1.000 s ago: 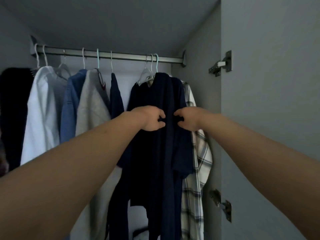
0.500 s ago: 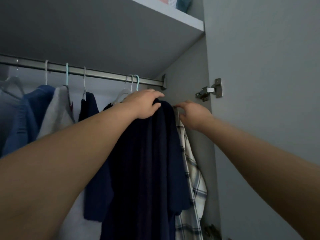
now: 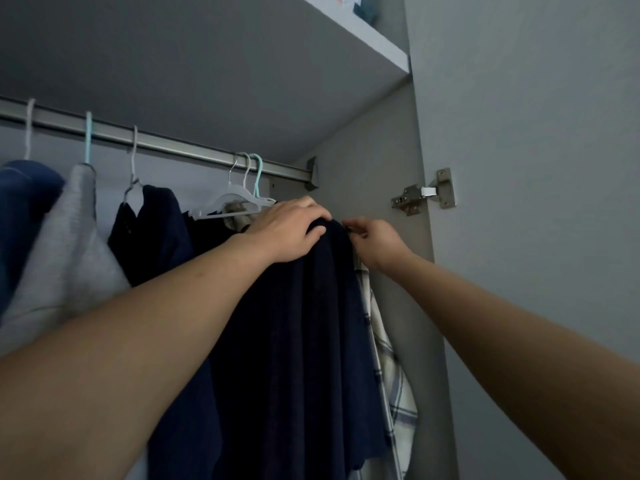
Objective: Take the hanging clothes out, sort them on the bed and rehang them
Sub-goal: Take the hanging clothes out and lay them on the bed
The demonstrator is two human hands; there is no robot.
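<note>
A dark navy garment hangs at the right end of the metal rail inside the wardrobe. My left hand lies over its shoulder, fingers curled on the fabric. My right hand pinches the garment's top edge just to the right. Behind it hangs a white and grey plaid shirt. White and teal hangers hook on the rail above my left hand. Further left hang another navy top, a grey top and a blue garment.
A shelf with a few items sits above the rail. The wardrobe side wall is close behind the plaid shirt. The open door with its metal hinge stands on the right.
Both hands rose from the garment's chest to its shoulder at the hanger. The view tilted up, bringing the shelf into sight.
</note>
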